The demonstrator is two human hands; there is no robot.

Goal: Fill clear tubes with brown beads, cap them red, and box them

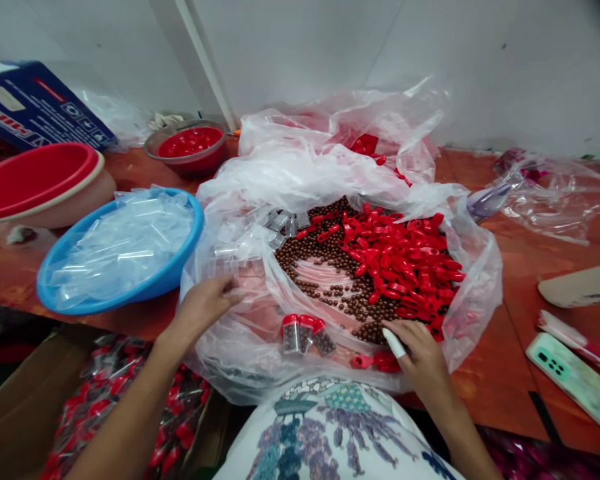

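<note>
My left hand (207, 303) hovers at the left side of a clear plastic bag (473, 333), below several clear tubes (230, 250); its thumb and fingers are apart, with nothing visible between them. My right hand (417, 347), one digit wrapped in white, reaches to the near edge of the brown beads (365, 293), fingers curved and apart from the thumb. Red plastic caps (400, 257) are heaped over the beads on the right. Between my hands, three bead-filled tubes with red caps (300, 333) lie close together. Loose red caps (375, 361) rest beside my right hand.
A blue basin (193, 247) of clear tubes stands left, near a red basin (40, 177) and a bowl of red pieces (193, 143). Below the table edge, a cardboard box (15, 407) holds red-capped items. A phone (575, 380) lies right. Another plastic bag (300, 133) sits behind.
</note>
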